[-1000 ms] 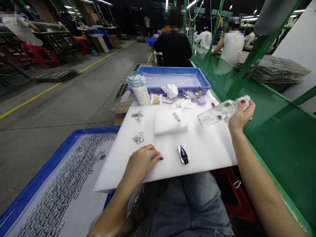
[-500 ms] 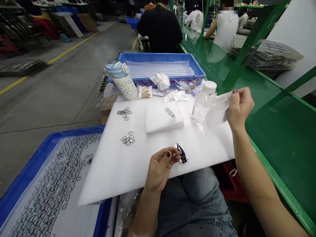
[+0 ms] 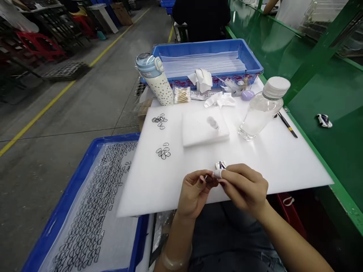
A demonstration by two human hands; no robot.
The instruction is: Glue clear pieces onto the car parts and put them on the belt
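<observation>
Near the front edge of the white foam board (image 3: 159,185), my left hand (image 3: 195,192) pinches a small dark oval piece (image 3: 208,177) between thumb and fingers. My right hand (image 3: 246,187) is closed on a small white wipe (image 3: 218,173), held against or right beside the oval piece; its exact material is hard to make out. Just behind the fingers lies a small black-and-white car-shaped piece (image 3: 220,165), partly covered by my hands. Two small groups of thin dark-rimmed oval pieces (image 3: 163,152) rest on the board's left side.
A white foam block (image 3: 198,132) lies mid-board. Behind it stand a tumbler (image 3: 159,85), cotton swabs (image 3: 182,95) and a blue tray (image 3: 204,47). A clear bottle (image 3: 255,117) and tweezers (image 3: 287,124) are at right. Another blue tray (image 3: 113,136) with many rings sits lower left.
My right hand has come down and left from beside the bottle with the white wipe, meeting my left hand. The view has tilted down, and the tweezers now show.
</observation>
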